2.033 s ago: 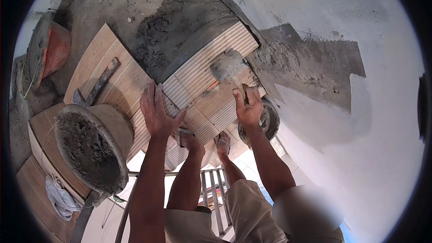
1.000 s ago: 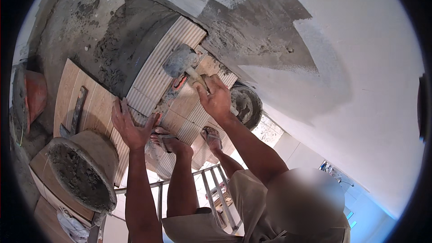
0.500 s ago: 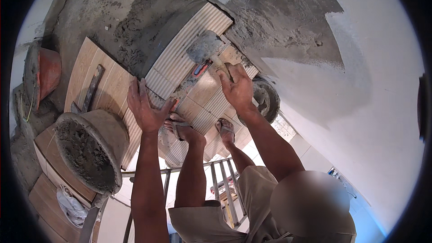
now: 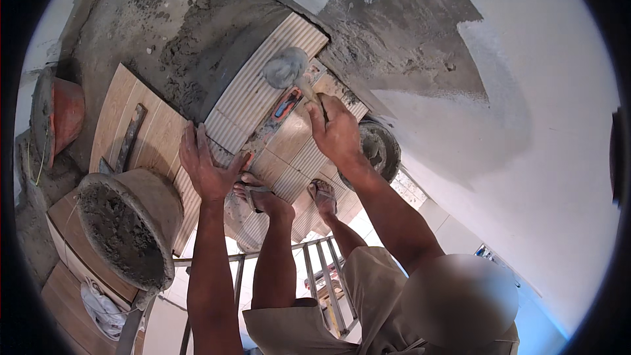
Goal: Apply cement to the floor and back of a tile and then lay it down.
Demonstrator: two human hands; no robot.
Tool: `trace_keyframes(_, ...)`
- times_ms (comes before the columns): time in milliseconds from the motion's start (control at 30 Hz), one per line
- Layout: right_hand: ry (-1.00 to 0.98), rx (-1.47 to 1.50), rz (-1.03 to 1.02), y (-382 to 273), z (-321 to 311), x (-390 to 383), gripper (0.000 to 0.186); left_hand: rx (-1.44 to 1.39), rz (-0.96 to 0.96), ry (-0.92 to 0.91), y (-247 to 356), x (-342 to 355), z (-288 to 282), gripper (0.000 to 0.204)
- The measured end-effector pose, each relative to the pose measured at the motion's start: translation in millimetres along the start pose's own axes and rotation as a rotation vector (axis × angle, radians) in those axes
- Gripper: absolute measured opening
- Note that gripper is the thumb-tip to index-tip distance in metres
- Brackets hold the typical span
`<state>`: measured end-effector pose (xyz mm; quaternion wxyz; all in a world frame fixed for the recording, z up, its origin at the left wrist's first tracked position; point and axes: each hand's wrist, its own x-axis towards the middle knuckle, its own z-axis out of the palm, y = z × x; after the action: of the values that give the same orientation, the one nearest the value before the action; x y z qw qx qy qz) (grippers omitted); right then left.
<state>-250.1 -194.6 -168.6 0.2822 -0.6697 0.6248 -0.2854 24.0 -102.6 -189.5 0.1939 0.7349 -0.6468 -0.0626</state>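
Note:
My right hand [image 4: 337, 133] is wrapped round the handle of a mallet [image 4: 286, 68]. The mallet's grey-smeared head is over a ribbed tile strip [image 4: 253, 79]; whether it touches is hard to tell. My left hand [image 4: 207, 171] has its fingers spread at the near end of this strip, fingertips on or beside its edge. An orange-and-dark tool, like a spirit level [image 4: 287, 103], lies along the strip's near side, and its other orange end shows by my left thumb. Wet grey mortar [image 4: 230, 33] borders the strip's far side.
At left stands a mortar-filled bucket [image 4: 167, 200], with wood-look tiles [image 4: 108, 118] and a flat metal bar [image 4: 133, 135] behind it. A red bucket [image 4: 68, 112] lies tipped farther left. Right of my feet is a dark bucket [image 4: 396, 158] near the wall [image 4: 460, 151]. Below is a metal ladder [image 4: 310, 269].
The whole view has shifted slightly. The mallet's head has moved a little over the strip and shows a rounder face. My left hand stays at the strip's near end.

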Motion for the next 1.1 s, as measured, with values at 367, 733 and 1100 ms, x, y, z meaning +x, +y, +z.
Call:
trace_keyframes(367, -0.054, 0.105, 0.187, 6, -3, 4, 0.034, -0.116, -0.019, 0.039, -2, -1, 2, 0.112)
trace_keyframes(733, -0.048, 0.009, 0.084, 11, -5, 16, 0.032, -0.067, -0.053, 0.03, -8, -3, -3, 0.113)
trace_keyframes(1100, -0.016, -0.069, 0.06, -9, -2, 14, 0.031, -0.067, -0.004, 0.054, -7, -3, -2, 0.107)
